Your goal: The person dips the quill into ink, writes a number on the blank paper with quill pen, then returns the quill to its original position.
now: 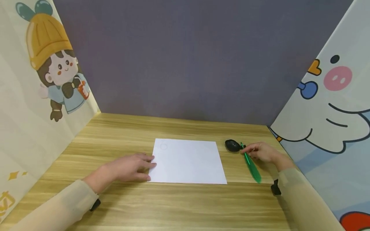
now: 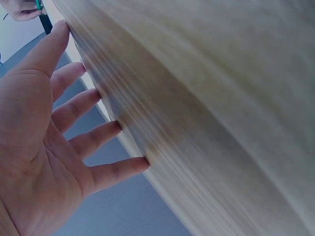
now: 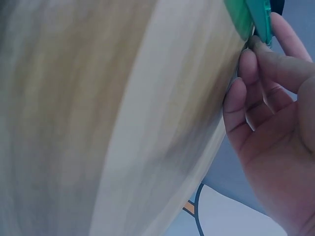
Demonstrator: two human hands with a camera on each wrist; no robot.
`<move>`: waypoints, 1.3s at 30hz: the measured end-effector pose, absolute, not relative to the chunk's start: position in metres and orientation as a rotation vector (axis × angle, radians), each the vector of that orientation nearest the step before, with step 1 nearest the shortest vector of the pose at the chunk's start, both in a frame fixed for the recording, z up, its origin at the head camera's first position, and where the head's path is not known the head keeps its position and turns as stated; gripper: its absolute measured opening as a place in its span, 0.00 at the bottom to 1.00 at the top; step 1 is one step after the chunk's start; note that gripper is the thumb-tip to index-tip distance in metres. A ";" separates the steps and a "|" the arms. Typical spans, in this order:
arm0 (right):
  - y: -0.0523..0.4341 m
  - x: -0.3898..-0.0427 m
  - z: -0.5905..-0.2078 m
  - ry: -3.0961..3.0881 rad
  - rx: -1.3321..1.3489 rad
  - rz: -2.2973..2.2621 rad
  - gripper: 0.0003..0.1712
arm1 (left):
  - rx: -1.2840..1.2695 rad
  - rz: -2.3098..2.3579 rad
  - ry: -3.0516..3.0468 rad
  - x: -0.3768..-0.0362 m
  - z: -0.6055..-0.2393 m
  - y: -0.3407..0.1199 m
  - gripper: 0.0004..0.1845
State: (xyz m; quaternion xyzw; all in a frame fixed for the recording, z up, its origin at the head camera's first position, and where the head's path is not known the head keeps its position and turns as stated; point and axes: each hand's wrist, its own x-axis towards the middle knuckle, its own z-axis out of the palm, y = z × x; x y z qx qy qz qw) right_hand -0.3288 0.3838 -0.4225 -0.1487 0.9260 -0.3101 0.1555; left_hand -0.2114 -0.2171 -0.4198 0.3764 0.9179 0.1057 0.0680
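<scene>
A white sheet of paper (image 1: 189,163) lies on the wooden table, with a faint round pencil-like mark near its upper left corner. My left hand (image 1: 131,166) rests at the paper's left edge, fingers spread and fingertips on it; the left wrist view shows that hand (image 2: 54,132) with its fingers extended. To the right of the paper lies a green feather-shaped pen (image 1: 252,168), narrow end pointing away from me. My right hand (image 1: 261,151) pinches it near the narrow end. In the right wrist view, thumb and forefinger meet at the green pen (image 3: 261,19).
A black egg-shaped object (image 1: 232,145) with a short neck sits just left of the pen's narrow end. A grey panel (image 1: 185,64) stands behind the table (image 1: 185,205). Panels with cartoon prints rise on the left (image 1: 23,96) and right (image 1: 352,160).
</scene>
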 end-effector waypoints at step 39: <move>0.386 -0.325 -0.422 2.786 -0.633 -0.778 0.15 | 1.156 0.303 2.775 -0.212 -0.421 -0.216 0.32</move>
